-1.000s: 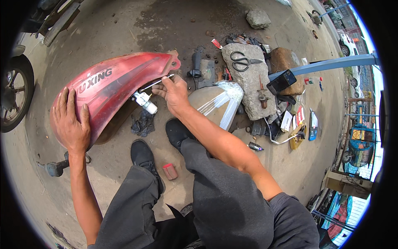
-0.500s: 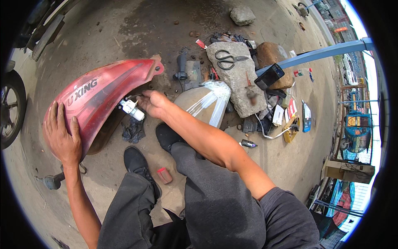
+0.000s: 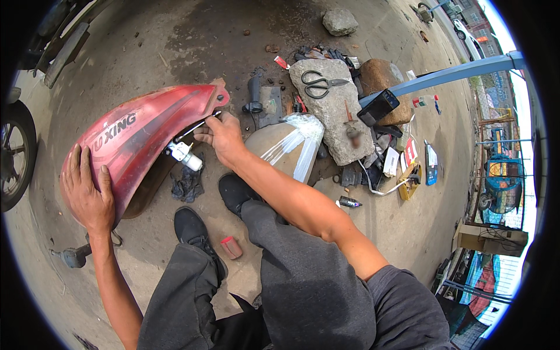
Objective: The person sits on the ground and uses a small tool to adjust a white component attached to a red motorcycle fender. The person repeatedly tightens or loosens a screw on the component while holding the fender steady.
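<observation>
A red fuel tank [image 3: 146, 111] with lettering on its side lies at the left. My left hand [image 3: 89, 192] rests flat on its near end, fingers stretched out. My right hand [image 3: 221, 137] pinches a slim silver tool [image 3: 196, 127] at the tank's lower right edge, just above a white cylindrical fitting [image 3: 188, 158] with metal parts, attached beneath the tank. The tool's far end by the fitting is too small to make out. A crumpled dark rag [image 3: 185, 185] lies below the fitting.
Right of my hand are a tan part [image 3: 268, 146] with clear tape, a stone slab [image 3: 326, 111] bearing scissors [image 3: 318, 86], a phone [image 3: 378, 108], and scattered tools and packaging. A blue beam [image 3: 455, 72] crosses the right. A wheel [image 3: 14, 151] stands far left; a red block [image 3: 231, 246] lies near my shoes.
My right hand dipped toward the white fitting half a second ago and is now raised again, the silver tool showing more. The whole view has shifted slightly since a second ago.
</observation>
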### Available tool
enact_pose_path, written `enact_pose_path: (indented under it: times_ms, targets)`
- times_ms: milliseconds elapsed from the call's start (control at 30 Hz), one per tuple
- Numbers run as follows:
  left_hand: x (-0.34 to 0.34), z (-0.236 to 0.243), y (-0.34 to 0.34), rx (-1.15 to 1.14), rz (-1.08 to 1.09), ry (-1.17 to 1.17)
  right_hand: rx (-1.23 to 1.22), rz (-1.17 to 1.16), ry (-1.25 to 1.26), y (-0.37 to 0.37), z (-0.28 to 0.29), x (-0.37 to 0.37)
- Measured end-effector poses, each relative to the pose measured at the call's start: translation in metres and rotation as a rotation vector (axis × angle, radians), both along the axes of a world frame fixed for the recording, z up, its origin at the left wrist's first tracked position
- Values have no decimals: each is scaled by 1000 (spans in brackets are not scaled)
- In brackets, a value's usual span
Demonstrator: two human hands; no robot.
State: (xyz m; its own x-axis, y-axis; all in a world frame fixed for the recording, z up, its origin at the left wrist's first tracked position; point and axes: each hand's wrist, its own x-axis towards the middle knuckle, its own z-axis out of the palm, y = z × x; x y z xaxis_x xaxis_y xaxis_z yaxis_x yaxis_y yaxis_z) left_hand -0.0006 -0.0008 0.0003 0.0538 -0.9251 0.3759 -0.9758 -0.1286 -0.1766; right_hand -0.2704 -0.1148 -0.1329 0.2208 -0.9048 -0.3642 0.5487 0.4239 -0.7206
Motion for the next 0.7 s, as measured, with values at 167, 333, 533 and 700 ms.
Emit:
enact_pose_path:
  times_ms: [167,333,533,700]
  targets:
    - [0,-1,0,1,-1,7,-39,-12,7,1,1,0]
    - [0,0,0,6,5,6,-15,-5,-7,1,2,0]
    - [-1,0,0,9,13,-5,130,31,-88,-3,-12,1]
    - [0,1,0,6,4,-4,380,111,-213,-9,-36,5]
